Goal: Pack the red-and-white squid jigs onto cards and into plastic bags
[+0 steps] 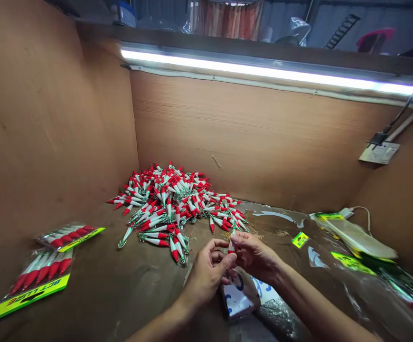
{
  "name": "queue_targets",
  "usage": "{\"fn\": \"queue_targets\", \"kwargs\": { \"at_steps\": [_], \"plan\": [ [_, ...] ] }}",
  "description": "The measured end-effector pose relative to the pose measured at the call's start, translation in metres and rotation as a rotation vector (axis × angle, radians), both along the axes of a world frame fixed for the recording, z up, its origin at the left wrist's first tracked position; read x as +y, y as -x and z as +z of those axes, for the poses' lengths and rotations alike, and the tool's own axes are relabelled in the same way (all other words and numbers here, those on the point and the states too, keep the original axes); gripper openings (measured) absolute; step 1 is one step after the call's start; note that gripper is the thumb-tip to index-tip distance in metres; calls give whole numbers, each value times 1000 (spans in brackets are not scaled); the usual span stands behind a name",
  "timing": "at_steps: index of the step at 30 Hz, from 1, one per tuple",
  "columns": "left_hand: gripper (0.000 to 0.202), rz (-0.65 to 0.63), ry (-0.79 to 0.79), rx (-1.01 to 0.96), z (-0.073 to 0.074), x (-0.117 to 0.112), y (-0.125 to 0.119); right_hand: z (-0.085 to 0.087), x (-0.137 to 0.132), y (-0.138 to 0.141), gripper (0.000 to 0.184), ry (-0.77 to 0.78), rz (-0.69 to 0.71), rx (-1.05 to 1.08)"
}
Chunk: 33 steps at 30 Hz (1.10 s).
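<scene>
A red-and-white fishing lure (231, 245) is held between both hands above the middle of the table. My left hand (208, 268) pinches its red lower end with thumb and fingers. At the top, my right hand (254, 254) grips the lure near its hook end. Just under the hands sits a white box-like block (241, 299) with blue markings, partly hidden by the fingers. A large heap of similar red-and-white lures (171, 199) with green-looking hooks lies beyond my left hand, against the back panel.
Two clear packs of lures (41, 273) with yellow header cards lie at the left. On the right are a small yellow card (300, 240), a stack of clear bags (356, 237) and a larger yellow card (352, 262). A lit tube lamp (263, 71) runs above; a socket (380, 153) is at right.
</scene>
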<state>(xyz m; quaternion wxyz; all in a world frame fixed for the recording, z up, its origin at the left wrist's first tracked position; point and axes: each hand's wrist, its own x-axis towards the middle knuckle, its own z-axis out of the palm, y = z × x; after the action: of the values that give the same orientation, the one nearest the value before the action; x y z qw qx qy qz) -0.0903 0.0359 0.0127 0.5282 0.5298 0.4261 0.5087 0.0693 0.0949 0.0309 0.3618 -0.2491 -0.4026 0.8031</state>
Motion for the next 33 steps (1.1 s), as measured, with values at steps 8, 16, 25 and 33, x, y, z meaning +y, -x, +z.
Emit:
{"fn": "queue_targets", "kwargs": {
  "at_steps": [8,16,25,33],
  "plan": [
    [45,33,110,-117,0,4,1,-22,-7,3,38,-114,-65,10],
    [42,33,103,-114,-7,10,1,-29,-11,8,27,-85,-158,59],
    [33,6,22,-124,-5,7,1,-22,-15,6,29,-204,-154,16],
    [28,47,-96,-138,-4,4,-2,-15,-20,4,31,-288,-175,-92]
  ]
}}
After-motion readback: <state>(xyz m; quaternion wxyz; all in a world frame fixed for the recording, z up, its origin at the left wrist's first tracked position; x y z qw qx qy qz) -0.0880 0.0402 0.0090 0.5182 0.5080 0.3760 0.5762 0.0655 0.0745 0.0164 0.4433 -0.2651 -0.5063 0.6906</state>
